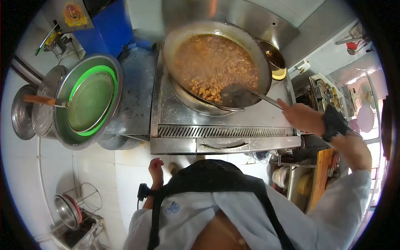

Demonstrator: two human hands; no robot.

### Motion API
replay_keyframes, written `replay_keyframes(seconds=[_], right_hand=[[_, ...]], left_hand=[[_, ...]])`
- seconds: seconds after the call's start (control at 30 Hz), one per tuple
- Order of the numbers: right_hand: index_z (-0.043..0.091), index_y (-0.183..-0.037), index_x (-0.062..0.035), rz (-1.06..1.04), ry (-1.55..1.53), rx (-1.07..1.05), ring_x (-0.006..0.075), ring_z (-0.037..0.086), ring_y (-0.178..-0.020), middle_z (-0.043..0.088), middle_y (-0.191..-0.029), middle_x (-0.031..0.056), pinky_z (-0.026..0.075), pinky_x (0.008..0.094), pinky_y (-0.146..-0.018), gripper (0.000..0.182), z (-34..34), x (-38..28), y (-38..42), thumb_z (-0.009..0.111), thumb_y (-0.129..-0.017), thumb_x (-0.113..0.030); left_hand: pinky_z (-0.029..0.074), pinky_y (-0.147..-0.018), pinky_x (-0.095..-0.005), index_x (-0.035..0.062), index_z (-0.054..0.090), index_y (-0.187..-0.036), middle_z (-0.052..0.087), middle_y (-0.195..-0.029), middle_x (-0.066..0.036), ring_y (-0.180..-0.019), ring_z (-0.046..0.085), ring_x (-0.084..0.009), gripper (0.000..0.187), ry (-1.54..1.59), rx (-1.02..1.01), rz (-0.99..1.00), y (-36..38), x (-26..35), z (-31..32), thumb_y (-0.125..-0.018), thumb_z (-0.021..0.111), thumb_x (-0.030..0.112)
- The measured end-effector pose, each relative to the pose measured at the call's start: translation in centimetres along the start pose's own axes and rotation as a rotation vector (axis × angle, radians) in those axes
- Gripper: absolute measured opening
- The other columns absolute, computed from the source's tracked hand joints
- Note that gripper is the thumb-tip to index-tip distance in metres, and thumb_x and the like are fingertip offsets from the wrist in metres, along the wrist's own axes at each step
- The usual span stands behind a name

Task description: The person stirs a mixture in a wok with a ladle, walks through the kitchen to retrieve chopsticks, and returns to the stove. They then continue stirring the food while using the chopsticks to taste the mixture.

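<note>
On the steel stove, a large wok [266, 66] holds bubbling brown broth with minced, crumbly bits in it [214, 62]. The wok tilts toward me, and steam blurs its contents. My right hand [302, 118] is closed around the metal handle of a long-handled wok spatula [266, 98]. The tool's dark, blurred head lies at the near right side of the food, partly hidden. My left hand [156, 168] hangs beside my body, in front of the stove, fingers curled in and nothing visible in them.
A metal pot [273, 56] stands right of the wok. At left, a wide metal basin [62, 133] holds a green basin [85, 71] and a wooden-handled strainer [91, 102]. The stove's front edge [225, 146] runs close before me. Shelves with containers [323, 91] stand at right.
</note>
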State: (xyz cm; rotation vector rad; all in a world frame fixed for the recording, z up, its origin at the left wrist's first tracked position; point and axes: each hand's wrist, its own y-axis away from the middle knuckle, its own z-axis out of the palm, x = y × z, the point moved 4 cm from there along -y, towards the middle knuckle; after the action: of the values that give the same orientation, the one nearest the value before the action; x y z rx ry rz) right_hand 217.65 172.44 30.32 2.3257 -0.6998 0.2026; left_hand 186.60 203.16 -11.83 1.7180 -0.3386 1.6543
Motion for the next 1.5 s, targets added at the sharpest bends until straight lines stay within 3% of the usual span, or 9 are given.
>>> replay_keyframes(seconds=[0.07, 0.4, 0.67, 0.77, 0.9, 1.2, 1.27, 1.43, 1.5], right_hand=[[0.030, -0.119, 0.0052, 0.054, -0.052, 0.209, 0.0285, 0.053, -0.045, 0.052, -0.051, 0.0150, 0.042, 0.0380, -0.041, 0.045, 2.3, -0.9, -4.2, 0.040, -0.078, -0.010], [0.038, -0.113, -0.0028, 0.217, 0.161, 0.557, 0.0275, 0.057, -0.048, 0.056, -0.057, 0.0120, 0.044, 0.0390, -0.040, 0.038, 3.7, -1.5, -15.8, 0.043, -0.077, -0.011], [0.042, -0.096, -0.0015, 0.242, -0.509, 0.629, 0.0314, 0.055, -0.049, 0.054, -0.059, 0.0190, 0.043, 0.0389, -0.046, 0.018, 6.7, 0.5, -24.7, 0.039, -0.081, -0.012], [0.048, -0.095, 0.0022, 0.224, -0.706, 0.241, 0.0244, 0.057, -0.055, 0.056, -0.060, 0.0136, 0.042, 0.0335, -0.046, 0.025, 0.3, -2.4, -19.7, 0.046, -0.077, -0.015], [0.040, -0.097, -0.0014, 0.205, -0.747, 0.202, 0.0244, 0.052, -0.047, 0.050, -0.055, 0.0159, 0.039, 0.0378, -0.044, 0.020, -1.4, -2.8, -14.7, 0.039, -0.082, -0.014], [0.028, -0.122, -0.0035, 0.154, -0.456, 0.111, 0.0403, 0.053, -0.066, 0.053, -0.067, 0.0257, 0.042, 0.0431, -0.057, 0.044, 0.1, 1.8, -1.7, 0.043, -0.081, -0.012], [0.034, -0.115, -0.0021, 0.080, -0.334, 0.512, 0.0331, 0.054, -0.051, 0.051, -0.056, 0.0203, 0.042, 0.0399, -0.047, 0.034, 0.8, 4.4, -1.1, 0.041, -0.083, -0.013], [0.042, -0.103, 0.0007, 0.396, -0.866, 0.383, 0.0197, 0.048, -0.037, 0.047, -0.054, 0.0120, 0.040, 0.0331, -0.035, 0.025, -0.2, 9.4, -7.7, 0.039, -0.083, -0.013], [0.043, -0.101, 0.0021, 0.411, -0.990, 0.397, 0.0198, 0.046, -0.034, 0.047, -0.053, 0.0116, 0.038, 0.0333, -0.033, 0.024, 1.8, 12.3, -12.3, 0.039, -0.084, -0.014]], left_hand=[[0.044, -0.061, -0.0235, -0.0021, 0.053, -0.086, 0.056, -0.069, -0.008, -0.063, 0.054, -0.0135, 0.017, -0.027, 0.039, -0.062, 0.7, 0.3, -0.6, -0.073, 0.043, -0.005], [0.045, -0.057, -0.0252, -0.0038, 0.053, -0.084, 0.056, -0.068, -0.009, -0.060, 0.053, -0.0148, 0.015, 0.038, 0.119, -0.072, 2.5, -1.2, -2.3, -0.072, 0.044, -0.004], [0.044, -0.059, -0.0245, -0.0027, 0.053, -0.086, 0.056, -0.066, -0.008, -0.061, 0.053, -0.0139, 0.019, 0.044, 0.094, 0.010, 2.6, -1.1, -0.9, -0.073, 0.040, -0.006], [0.044, -0.058, -0.0243, -0.0025, 0.053, -0.086, 0.056, -0.066, -0.008, -0.060, 0.053, -0.0137, 0.018, -0.128, 0.084, 0.004, 3.9, -1.1, -1.5, -0.074, 0.040, -0.006], [0.044, -0.058, -0.0242, -0.0023, 0.053, -0.084, 0.056, -0.066, -0.007, -0.060, 0.053, -0.0130, 0.016, 0.022, 0.075, 0.007, 4.4, -2.9, -2.8, -0.073, 0.042, -0.006], [0.044, -0.058, -0.0242, -0.0028, 0.053, -0.084, 0.056, -0.066, -0.008, -0.060, 0.053, -0.0132, 0.015, -0.137, 0.019, 0.112, 2.2, 1.1, -1.1, -0.074, 0.041, -0.006], [0.045, -0.058, -0.0245, -0.0027, 0.053, -0.084, 0.056, -0.066, -0.008, -0.060, 0.053, -0.0135, 0.016, -0.017, 0.035, 0.071, 2.0, 0.0, -1.5, -0.074, 0.041, -0.006], [0.045, -0.058, -0.0249, -0.0025, 0.053, -0.084, 0.056, -0.066, -0.008, -0.060, 0.054, -0.0142, 0.017, 0.005, 0.080, 0.064, 2.9, -1.3, -1.9, -0.072, 0.043, -0.006], [0.044, -0.057, -0.0243, -0.0026, 0.053, -0.083, 0.056, -0.067, -0.008, -0.060, 0.054, -0.0140, 0.016, -0.328, 0.122, 0.159, 4.4, 2.7, -1.1, -0.071, 0.043, -0.005]])
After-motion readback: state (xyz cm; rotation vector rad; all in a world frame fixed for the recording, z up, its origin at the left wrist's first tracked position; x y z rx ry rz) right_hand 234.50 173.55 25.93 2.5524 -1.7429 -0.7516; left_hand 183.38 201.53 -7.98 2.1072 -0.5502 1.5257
